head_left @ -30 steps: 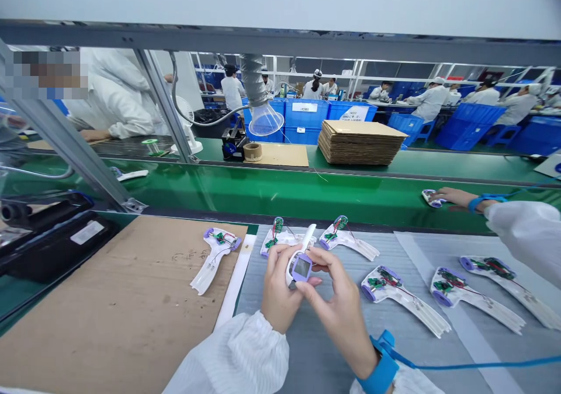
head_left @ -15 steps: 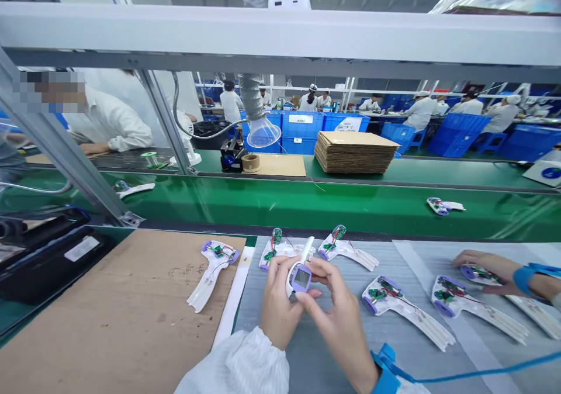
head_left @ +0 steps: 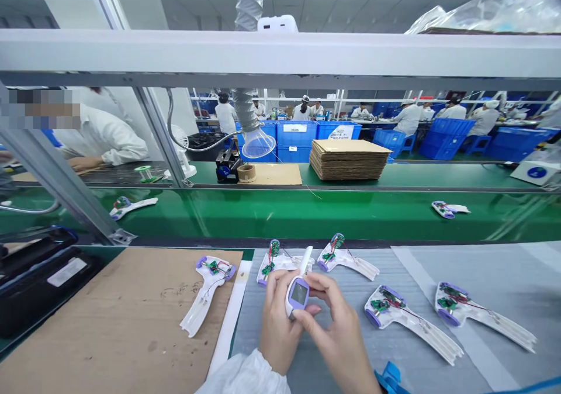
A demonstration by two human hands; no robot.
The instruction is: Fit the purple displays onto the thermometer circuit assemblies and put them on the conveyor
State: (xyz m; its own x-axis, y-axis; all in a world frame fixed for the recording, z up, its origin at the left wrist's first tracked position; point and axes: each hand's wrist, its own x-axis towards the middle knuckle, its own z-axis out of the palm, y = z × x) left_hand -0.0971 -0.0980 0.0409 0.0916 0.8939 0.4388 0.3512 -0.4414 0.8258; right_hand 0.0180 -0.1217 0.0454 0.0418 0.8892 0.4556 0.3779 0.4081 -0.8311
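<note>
A white device with a purple-framed screen (head_left: pixel 300 293) is held between my two hands, its handle pointing away from me. My left hand (head_left: pixel 280 318) grips its left side, fingers wrapped round the white shell. My right hand (head_left: pixel 336 324) pinches the right side, thumb at the lower edge of the screen. Just behind my hands lies an open housing with a green board (head_left: pixel 272 259), partly covered. Another open housing (head_left: pixel 346 258) sits to its right. Further right are two more, a nearer one (head_left: pixel 407 318) and a farther one (head_left: pixel 482 315).
On the cardboard (head_left: pixel 131 312) at left lies one open housing (head_left: pixel 208 291). A green belt (head_left: pixel 350 213) behind carries two housings. Beyond stand stacked cardboard (head_left: pixel 348 161) and a fume hose (head_left: pixel 248 113). Black trays (head_left: pixel 44 289) are at far left. A person in white sits upper left.
The other person's hand at the right has left the view, and the housing it held is gone. The view has tilted up slightly. Both my hands still hold the device.
</note>
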